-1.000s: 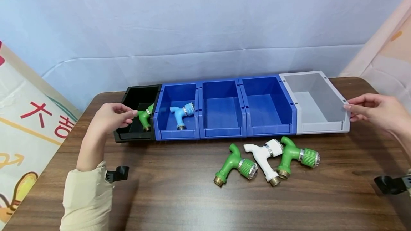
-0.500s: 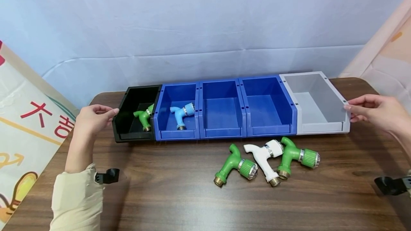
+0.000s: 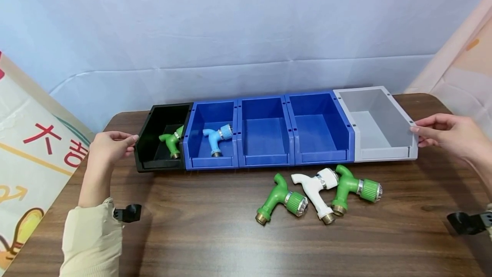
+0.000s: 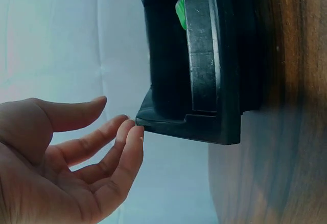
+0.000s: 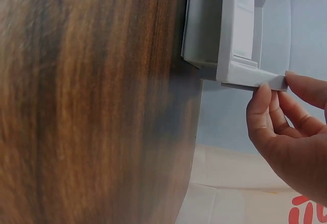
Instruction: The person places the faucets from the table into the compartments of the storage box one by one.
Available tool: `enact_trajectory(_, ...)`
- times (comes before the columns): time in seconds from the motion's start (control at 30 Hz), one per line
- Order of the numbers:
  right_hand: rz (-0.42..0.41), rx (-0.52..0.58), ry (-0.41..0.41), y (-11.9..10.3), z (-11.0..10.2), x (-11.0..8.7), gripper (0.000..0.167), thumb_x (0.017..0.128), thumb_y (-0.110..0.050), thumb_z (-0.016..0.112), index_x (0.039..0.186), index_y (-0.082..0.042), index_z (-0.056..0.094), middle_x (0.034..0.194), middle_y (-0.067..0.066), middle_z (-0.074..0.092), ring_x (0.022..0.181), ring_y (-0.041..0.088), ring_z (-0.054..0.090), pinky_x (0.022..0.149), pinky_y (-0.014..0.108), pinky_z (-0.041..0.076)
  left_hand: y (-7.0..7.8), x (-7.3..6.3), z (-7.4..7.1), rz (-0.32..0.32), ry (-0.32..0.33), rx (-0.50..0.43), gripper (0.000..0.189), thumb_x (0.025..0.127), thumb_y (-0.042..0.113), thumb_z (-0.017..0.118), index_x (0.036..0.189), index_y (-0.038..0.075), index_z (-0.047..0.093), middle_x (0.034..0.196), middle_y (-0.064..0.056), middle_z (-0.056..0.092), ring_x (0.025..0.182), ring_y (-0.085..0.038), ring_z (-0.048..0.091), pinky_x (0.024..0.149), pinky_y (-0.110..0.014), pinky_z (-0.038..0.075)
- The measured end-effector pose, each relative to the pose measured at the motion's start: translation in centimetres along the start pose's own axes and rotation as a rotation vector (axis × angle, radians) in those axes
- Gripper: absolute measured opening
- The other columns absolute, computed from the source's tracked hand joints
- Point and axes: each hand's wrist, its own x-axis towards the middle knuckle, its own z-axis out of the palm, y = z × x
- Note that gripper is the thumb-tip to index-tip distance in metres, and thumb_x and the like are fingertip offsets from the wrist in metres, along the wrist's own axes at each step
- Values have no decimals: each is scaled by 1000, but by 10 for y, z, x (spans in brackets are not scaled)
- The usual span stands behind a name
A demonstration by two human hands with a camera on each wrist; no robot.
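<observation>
Five joined storage bins stand in a row. At the left end, fingertips of my left hand (image 3: 109,146) touch the outer front corner of the black bin (image 3: 159,166); in the left wrist view the thumb (image 4: 84,113) stands apart from it. My right hand (image 3: 457,135) pinches the front corner of the grey bin (image 3: 386,154) at the right end, thumb on top and fingers on its outer side. A green faucet (image 3: 171,143) lies in the black bin. Beside it, a light blue faucet (image 3: 216,140) lies in the left blue bin (image 3: 211,163).
In front of the row, a green faucet (image 3: 276,195), a white faucet (image 3: 316,191) and another green faucet (image 3: 347,187) lie on the wooden table (image 3: 215,234). The middle blue bin (image 3: 265,160) and right blue bin (image 3: 324,156) hold nothing. A pale cloth (image 3: 230,33) hangs behind.
My left hand has moved left, from over the black bin beside the green faucet to the bin's outer corner. My right hand has stayed at the grey bin.
</observation>
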Motion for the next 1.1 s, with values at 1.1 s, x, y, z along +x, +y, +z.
enact_trajectory(1.1, -21, 4, -2, -14, 5, -9, 21, 83, -23, 68, 96, -8, 64, 73, -7, 65, 58, 16, 61, 51, 27, 53, -14, 9, 2, -93, -116, -97, 45, 93, 27, 53, 112, -14, 52, 66, 1, 58, 57, -4, 59, 57, -22, 54)
